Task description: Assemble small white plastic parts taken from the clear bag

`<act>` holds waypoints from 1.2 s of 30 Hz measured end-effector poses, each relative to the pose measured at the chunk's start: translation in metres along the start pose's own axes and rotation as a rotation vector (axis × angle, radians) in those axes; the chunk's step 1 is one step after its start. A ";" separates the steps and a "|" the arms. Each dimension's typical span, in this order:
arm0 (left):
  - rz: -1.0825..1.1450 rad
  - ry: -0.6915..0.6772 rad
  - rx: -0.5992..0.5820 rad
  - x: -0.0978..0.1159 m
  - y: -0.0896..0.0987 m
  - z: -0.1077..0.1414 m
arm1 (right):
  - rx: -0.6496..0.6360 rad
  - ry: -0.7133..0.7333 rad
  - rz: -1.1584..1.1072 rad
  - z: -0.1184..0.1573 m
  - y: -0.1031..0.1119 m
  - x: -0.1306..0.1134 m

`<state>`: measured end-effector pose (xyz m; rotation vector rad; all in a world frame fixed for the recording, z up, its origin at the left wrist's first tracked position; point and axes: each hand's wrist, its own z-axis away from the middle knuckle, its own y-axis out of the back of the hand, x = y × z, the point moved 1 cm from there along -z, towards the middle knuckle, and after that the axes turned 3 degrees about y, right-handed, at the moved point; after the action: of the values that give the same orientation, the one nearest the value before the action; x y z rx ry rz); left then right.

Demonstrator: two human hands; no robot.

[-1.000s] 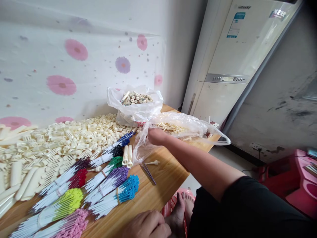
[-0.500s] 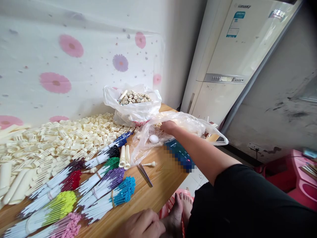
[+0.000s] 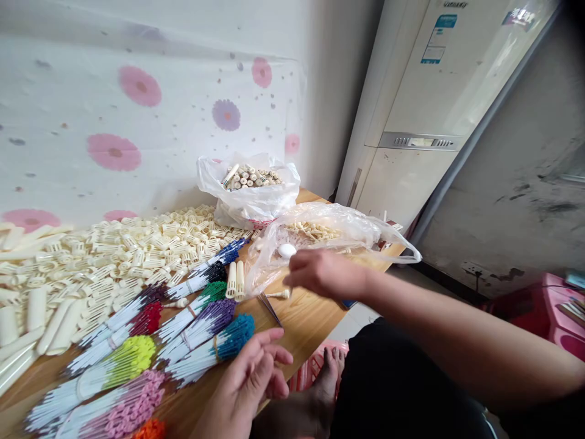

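Fingers of the left hand (image 3: 252, 373) are half open and bare; those of the right hand (image 3: 325, 274) curl downward near the flatter bag (image 3: 356, 222), and I cannot tell whether they pinch anything. The table (image 3: 311, 317) bears one heap of cream tubes (image 3: 137, 250), too many to count, two plastic bags (image 3: 256, 204), ten bundles of coloured stems (image 3: 132, 361), two slotted tubes (image 3: 231, 281) beside the flatter bag, one pair of tweezers (image 3: 271, 310) and one white oval piece (image 3: 287, 250).
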<state>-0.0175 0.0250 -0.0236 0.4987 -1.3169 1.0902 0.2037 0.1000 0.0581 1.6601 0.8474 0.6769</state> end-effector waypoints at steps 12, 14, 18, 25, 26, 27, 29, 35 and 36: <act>0.472 0.226 0.190 0.010 -0.008 -0.002 | 0.245 0.323 0.059 -0.004 -0.032 -0.084; 0.391 0.188 0.147 0.013 -0.008 -0.001 | 0.286 0.283 -0.126 0.001 -0.025 -0.079; 0.144 0.068 0.113 0.016 -0.009 0.000 | 0.484 -0.179 -0.669 0.009 -0.018 -0.055; 0.074 -0.056 0.110 0.013 -0.004 0.002 | 0.455 -0.268 -0.845 0.007 -0.035 -0.049; 0.105 -0.062 0.088 0.013 -0.004 0.002 | 0.490 -0.252 -0.802 0.006 -0.037 -0.053; 0.140 -0.067 0.064 0.013 -0.005 0.002 | 0.539 -0.244 -0.744 0.006 -0.040 -0.058; 0.219 -0.076 0.029 0.014 -0.006 0.002 | 0.640 -0.228 -0.641 0.005 -0.044 -0.066; 0.300 -0.150 0.012 0.017 -0.009 0.003 | 0.652 -0.071 -0.604 0.002 -0.052 -0.075; 0.283 -0.159 0.024 0.017 -0.008 0.003 | 0.611 -0.081 -0.612 0.001 -0.052 -0.074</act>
<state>-0.0144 0.0244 -0.0051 0.4317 -1.5484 1.3214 0.1520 0.0468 0.0065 1.7877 1.5139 -0.0927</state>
